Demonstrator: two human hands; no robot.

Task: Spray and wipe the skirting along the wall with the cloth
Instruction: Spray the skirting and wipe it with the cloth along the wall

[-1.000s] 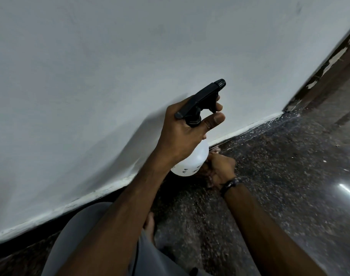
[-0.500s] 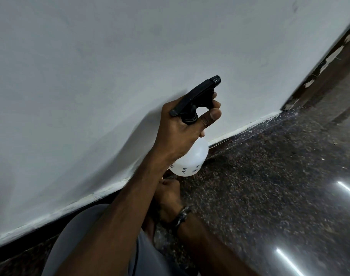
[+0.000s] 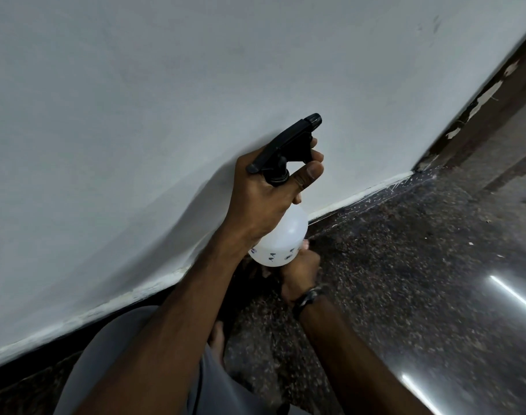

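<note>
White spray bottle (image 3: 281,238): 1; hands: 2.

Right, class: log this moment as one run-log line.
left hand: holds spray bottle | right hand: low at skirting, cloth unseen | phase: wiping

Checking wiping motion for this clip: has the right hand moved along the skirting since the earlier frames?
Yes. The right hand has swung back rightward along the skirting from half a second ago, now under the spray bottle.
</note>
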